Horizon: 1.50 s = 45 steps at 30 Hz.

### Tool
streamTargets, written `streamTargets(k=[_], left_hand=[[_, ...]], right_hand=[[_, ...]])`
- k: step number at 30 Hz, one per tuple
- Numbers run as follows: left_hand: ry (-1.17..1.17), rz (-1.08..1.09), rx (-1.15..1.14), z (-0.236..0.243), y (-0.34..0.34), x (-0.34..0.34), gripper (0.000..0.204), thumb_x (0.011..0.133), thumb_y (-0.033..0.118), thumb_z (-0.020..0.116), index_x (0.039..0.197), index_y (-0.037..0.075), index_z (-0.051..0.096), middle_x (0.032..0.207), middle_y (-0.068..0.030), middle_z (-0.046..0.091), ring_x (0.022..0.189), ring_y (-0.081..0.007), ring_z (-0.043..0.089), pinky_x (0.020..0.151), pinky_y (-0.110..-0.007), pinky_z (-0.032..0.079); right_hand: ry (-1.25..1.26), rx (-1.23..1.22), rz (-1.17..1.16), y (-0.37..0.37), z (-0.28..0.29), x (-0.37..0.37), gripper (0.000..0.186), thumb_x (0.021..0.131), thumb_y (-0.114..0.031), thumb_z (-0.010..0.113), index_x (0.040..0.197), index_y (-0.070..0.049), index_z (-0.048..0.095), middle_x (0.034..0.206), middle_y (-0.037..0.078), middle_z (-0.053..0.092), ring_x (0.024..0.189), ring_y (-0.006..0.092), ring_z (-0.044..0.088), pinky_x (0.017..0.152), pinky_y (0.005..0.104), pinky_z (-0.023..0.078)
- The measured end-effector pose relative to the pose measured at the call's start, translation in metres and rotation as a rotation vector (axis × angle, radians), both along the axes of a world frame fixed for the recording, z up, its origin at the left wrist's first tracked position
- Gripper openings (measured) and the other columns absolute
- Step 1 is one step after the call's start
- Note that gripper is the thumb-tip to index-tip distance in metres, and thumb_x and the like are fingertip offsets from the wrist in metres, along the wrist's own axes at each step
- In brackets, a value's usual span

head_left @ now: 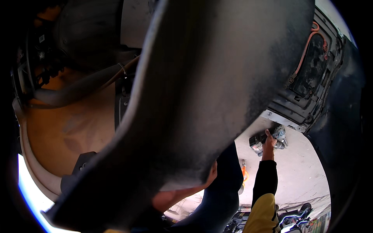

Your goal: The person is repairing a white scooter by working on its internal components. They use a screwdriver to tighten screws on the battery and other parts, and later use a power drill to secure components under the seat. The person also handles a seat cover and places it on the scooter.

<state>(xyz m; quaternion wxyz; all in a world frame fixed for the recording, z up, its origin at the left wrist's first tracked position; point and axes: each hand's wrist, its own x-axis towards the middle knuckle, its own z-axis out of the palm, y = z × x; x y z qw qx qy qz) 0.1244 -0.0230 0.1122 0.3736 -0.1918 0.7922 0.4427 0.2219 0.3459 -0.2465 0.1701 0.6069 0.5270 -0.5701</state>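
Observation:
A large, dusty grey-black panel [217, 89] with a bent edge fills the middle of the head view, very close and partly blurred. My left hand [184, 194] is closed on its lower edge, fingers curling up around the corner near my dark-trousered leg. Most of that palm is hidden behind the panel. Lower right, my right hand [269, 144], in a black and yellow sleeve, grips a cordless power tool [279, 135] with a blocky battery end. The tool shows against the pale floor; whether it touches the floor I cannot tell.
At upper right is a black vehicle part [311, 73] with a red cable [305, 58] and a metal strip [283, 119]. An orange-brown surface [89, 128] and a thick dark hose [77, 91] lie left. Behind my right arm are an orange item [244, 174] and a blue-and-black object [295, 217].

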Motion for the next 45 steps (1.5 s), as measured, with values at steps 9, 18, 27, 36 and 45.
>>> streamTargets(k=[9,18,27,36,45], left_hand=[[-0.044,-0.001,0.106,0.008,0.006,-0.006,0.052,0.092,-0.003,0.063,0.141,0.004,0.047,0.132,-0.0197,0.058,0.106,-0.0328,0.067,0.091,-0.041,0.058],[-0.002,-0.086,0.102,0.020,-0.025,0.033,0.032,0.095,0.000,0.061,0.126,0.001,0.058,0.111,-0.0181,0.068,0.090,-0.0285,0.072,0.083,-0.037,0.060],[0.309,-0.184,0.247,0.142,-0.063,-0.009,0.032,0.088,-0.002,0.068,0.120,0.002,0.062,0.113,-0.0158,0.068,0.102,-0.0347,0.070,0.091,-0.040,0.059],[0.644,-0.101,0.331,0.295,-0.132,-0.153,0.030,0.088,0.000,0.068,0.118,-0.002,0.067,0.105,-0.0170,0.072,0.091,-0.0310,0.072,0.077,-0.036,0.060],[0.260,0.119,0.451,0.347,-0.221,-0.294,0.045,0.110,0.034,0.052,0.131,-0.005,0.059,0.109,-0.0263,0.072,0.101,-0.0363,0.074,0.087,-0.042,0.057]], right_hand=[[0.095,0.197,-0.211,-0.078,0.097,-0.034,0.043,0.089,-0.013,0.079,0.123,-0.005,0.054,0.065,0.001,0.049,0.051,0.0148,0.048,0.048,0.0306,0.042],[0.284,-0.042,0.183,-0.105,0.271,-0.030,0.009,0.092,-0.008,0.070,0.098,-0.006,0.063,0.077,0.002,0.059,0.062,0.0151,0.056,0.061,0.0300,0.046],[0.255,0.185,0.633,-0.169,0.508,-0.048,0.005,0.088,-0.006,0.067,0.087,-0.002,0.066,0.079,0.003,0.062,0.069,0.0169,0.058,0.071,0.0344,0.048],[0.388,0.468,0.841,-0.210,0.697,-0.146,0.028,0.089,-0.007,0.066,0.115,0.005,0.062,0.091,0.008,0.067,0.085,0.0187,0.062,0.085,0.0353,0.051],[0.643,-0.001,0.561,-0.361,0.765,-0.331,0.059,0.092,-0.011,0.063,0.143,0.013,0.045,0.095,0.012,0.066,0.087,0.0182,0.061,0.090,0.0349,0.050]])
